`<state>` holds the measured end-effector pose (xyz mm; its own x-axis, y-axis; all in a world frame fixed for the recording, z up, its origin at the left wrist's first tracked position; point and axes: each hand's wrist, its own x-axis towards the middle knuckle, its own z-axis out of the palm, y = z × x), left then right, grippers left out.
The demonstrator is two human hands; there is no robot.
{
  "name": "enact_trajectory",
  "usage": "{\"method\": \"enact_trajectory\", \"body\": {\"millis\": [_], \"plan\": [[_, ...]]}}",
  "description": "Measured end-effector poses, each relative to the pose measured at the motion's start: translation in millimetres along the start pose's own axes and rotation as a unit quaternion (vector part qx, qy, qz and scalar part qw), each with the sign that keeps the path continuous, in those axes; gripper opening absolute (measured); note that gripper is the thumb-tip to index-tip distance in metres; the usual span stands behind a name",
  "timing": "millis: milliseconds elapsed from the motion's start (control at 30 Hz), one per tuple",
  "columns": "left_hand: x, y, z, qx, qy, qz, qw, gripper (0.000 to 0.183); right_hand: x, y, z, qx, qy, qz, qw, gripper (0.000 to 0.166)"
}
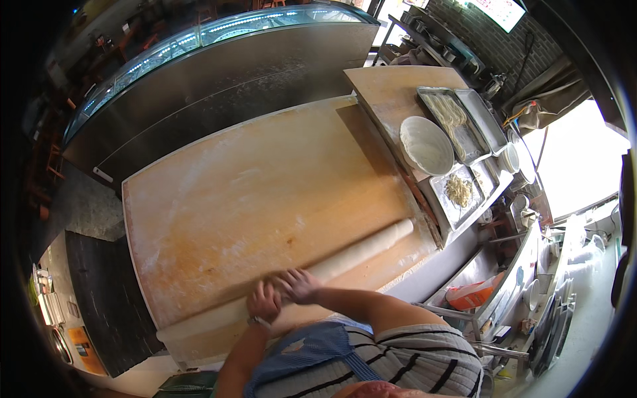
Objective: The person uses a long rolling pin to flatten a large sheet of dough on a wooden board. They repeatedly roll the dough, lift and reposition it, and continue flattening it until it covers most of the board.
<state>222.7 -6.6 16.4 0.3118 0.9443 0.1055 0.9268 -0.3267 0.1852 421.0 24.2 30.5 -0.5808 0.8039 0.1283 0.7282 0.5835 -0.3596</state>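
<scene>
A long roll of dough (pixel 366 247), apparently wound around a rolling pin that I cannot see, lies across the near part of a floured wooden work board (pixel 239 199). Both bare hands press on its middle, close together and touching or nearly so. My left hand (pixel 265 300), with a band at the wrist, rests on top of the roll. Just to its right, my right hand (pixel 297 285) lies over the roll with fingers bent. A flap of dough seems to spread from the roll's left part towards the board's near edge.
At the right a side board (pixel 413 77) holds a white bowl (pixel 427 146), a metal tray with long noodles (pixel 448 117), an empty-looking tray (pixel 480 119) and a tray with a small noodle heap (pixel 458 190). A glass display counter (pixel 224 35) stands beyond the board. Shelves with dishes are at the lower right.
</scene>
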Motion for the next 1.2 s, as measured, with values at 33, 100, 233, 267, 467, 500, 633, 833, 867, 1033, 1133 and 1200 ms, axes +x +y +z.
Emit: {"method": "enact_trajectory", "body": {"millis": [33, 100, 233, 267, 467, 500, 633, 833, 867, 1033, 1133, 1200], "plan": [[23, -9, 7, -0.01, 0.071, 0.007, 0.997, 0.034, 19, 8, 5, 0.006, -0.006, 0.013, 1.0, 0.056], [66, -31, -3, -0.105, -0.036, -0.049, 0.993, 0.036, 69, 19, -19, 0.012, -0.191, 0.071, 0.979, 0.044], [85, -21, -14, -0.049, 0.038, -0.061, 0.996, 0.035, 87, -2, -31, 0.021, -0.082, 0.14, 0.987, 0.039], [71, -10, -8, -0.017, 0.201, 0.039, 0.979, 0.035, 62, -4, -1, 0.001, 0.109, 0.056, 0.992, 0.039], [142, -60, 19, -0.009, 0.03, -0.07, 0.997, 0.029, 154, 36, -4, -0.004, -0.083, 0.087, 0.993, 0.032], [169, -66, 12, -0.04, -0.007, -0.121, 0.992, 0.029, 175, 44, -8, -0.028, -0.057, 0.133, 0.989, 0.032], [159, -87, -5, -0.045, 0.051, -0.063, 0.996, 0.035, 168, 69, -15, -0.032, -0.009, 0.181, 0.983, 0.038], [185, -90, -8, -0.013, 0.02, -0.126, 0.992, 0.04, 192, 87, -24, -0.049, -0.042, 0.213, 0.975, 0.042], [180, -86, -10, -0.019, 0.016, -0.137, 0.99, 0.039, 180, 80, -23, -0.045, -0.056, 0.218, 0.973, 0.042], [41, -41, 0, -0.129, -0.027, -0.132, 0.982, 0.037, 47, 19, -22, 0.03, -0.089, 0.204, 0.974, 0.032], [-47, 9, -9, -0.051, 0.036, 0.016, 0.998, 0.053, -42, -37, -13, -0.013, 0.035, 0.115, 0.993, 0.056], [-49, 11, -1, -0.007, 0.098, 0.032, 0.995, 0.056, -47, -21, 6, -0.063, 0.01, 0.03, 0.997, 0.067]]}}
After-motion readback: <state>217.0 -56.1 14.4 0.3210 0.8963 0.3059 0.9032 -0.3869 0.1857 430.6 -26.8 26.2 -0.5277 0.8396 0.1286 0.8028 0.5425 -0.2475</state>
